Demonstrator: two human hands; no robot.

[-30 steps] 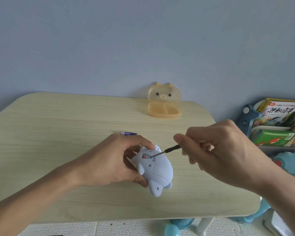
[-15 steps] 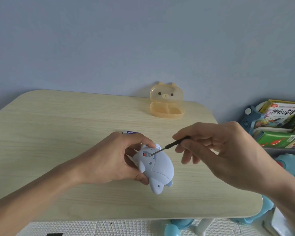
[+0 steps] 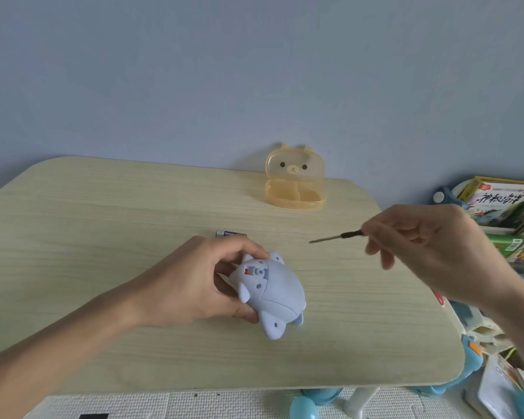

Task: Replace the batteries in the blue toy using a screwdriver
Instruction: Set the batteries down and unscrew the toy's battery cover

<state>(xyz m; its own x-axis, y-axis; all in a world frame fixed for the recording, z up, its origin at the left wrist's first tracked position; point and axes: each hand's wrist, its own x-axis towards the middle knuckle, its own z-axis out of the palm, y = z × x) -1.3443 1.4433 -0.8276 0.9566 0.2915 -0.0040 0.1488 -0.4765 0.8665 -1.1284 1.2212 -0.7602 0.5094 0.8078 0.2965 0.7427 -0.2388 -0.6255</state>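
The blue toy (image 3: 274, 293) lies belly-up on the wooden table (image 3: 103, 225), its underside panel with a small red part and a screw hole facing me. My left hand (image 3: 194, 279) grips the toy from its left side. My right hand (image 3: 430, 246) holds a thin black screwdriver (image 3: 335, 237) in the air, its tip pointing left, well above and to the right of the toy. A battery (image 3: 229, 233) lies on the table just beyond my left hand, partly hidden by it.
An orange bear-shaped box (image 3: 295, 184) stands open at the table's far edge. Books and a blue rack (image 3: 496, 204) crowd the right side beyond the table. White foam floor mat (image 3: 194, 403) shows below the near edge.
My right hand has lifted the screwdriver out of the toy's screw hole and moved it up and to the right. My left hand stays on the toy.
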